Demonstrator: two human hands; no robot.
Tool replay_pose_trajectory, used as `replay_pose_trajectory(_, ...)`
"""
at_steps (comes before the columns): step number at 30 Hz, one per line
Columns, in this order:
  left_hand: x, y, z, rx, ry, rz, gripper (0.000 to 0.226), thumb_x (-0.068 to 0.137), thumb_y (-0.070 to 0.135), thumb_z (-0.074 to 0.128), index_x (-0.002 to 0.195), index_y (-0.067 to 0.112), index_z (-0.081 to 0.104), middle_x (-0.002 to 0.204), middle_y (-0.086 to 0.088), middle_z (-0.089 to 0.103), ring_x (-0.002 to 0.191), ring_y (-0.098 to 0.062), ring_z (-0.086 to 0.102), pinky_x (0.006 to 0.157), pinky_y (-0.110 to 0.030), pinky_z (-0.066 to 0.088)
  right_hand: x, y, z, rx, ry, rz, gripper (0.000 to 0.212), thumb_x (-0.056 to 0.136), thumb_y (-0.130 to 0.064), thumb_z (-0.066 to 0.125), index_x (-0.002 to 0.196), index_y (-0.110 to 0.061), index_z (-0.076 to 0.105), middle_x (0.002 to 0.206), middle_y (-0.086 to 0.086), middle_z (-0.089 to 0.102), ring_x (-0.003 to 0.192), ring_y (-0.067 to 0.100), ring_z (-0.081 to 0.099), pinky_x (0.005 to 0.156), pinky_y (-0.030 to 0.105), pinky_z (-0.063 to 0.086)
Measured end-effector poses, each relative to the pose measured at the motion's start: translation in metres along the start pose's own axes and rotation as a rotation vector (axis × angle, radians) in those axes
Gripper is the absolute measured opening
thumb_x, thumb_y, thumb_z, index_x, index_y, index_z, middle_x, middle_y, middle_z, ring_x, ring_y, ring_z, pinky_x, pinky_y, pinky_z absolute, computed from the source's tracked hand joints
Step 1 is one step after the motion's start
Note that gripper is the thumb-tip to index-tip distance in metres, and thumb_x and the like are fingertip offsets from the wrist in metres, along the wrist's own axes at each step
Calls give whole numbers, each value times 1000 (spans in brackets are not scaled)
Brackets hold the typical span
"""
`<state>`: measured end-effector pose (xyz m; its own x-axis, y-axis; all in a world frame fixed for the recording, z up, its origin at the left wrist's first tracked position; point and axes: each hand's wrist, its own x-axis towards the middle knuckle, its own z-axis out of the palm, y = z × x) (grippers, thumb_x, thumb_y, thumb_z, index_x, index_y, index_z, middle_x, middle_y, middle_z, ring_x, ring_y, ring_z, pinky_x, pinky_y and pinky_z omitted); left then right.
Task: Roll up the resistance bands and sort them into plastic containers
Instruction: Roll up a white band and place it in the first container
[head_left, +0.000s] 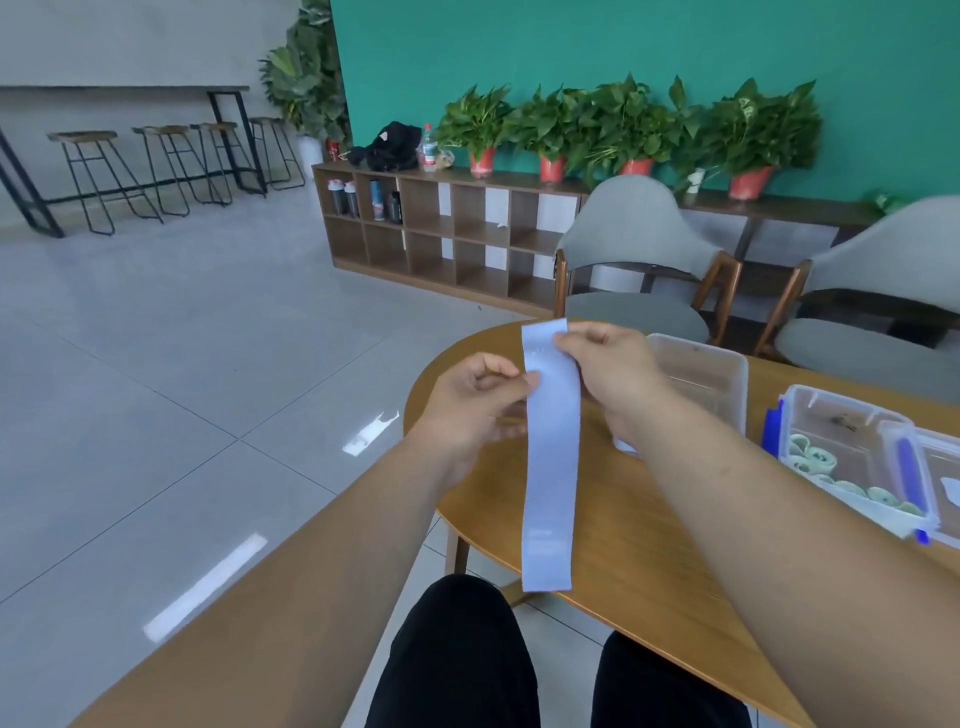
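While hanging straight, ready for rolling, pinched near its top by left hand (467, 405) and right hand (608, 374): lavender resistance band (550, 467), above wooden table (623, 551), near clear plastic container (730, 364).

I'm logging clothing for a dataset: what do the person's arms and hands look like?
The left arm and right arm are bare to the frame edge, no sleeves showing. No gloves on left hand or right hand; no watch or ring shows.

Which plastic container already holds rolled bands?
The blue-latched container near the table's right edge, with pale green rolls inside; the plain clear container behind the right hand shows none.
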<state>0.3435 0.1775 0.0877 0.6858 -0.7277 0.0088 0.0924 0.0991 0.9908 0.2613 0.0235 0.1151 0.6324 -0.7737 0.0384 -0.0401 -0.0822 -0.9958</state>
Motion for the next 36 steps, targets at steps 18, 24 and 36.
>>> replay_pose_trajectory(18,83,-82,-8,544,395,-208,28,101,20,63,128,23,57,112,-5,68,91,-20,67,63,-29,51,63,109,31,-449,-33,78,51,106,-33,55,154,-18,47,139,-1,65,127,20,61,99,31,48)
replay_pose_trajectory(24,66,-83,-2,606,426,-274,56,101,14,53,153,22,33,142,-11,52,125,-36,56,97,-54,56,37,127,26,-541,-56,39,40,104,-30,56,143,-21,59,128,-4,70,108,12,65,68,10,39)
replay_pose_trajectory(36,31,-67,19,315,183,-325,65,100,3,48,159,25,32,106,2,72,92,-12,65,71,-23,47,3,133,18,-726,-144,-13,46,102,-18,48,147,-17,56,145,4,62,135,27,55,110,38,45)
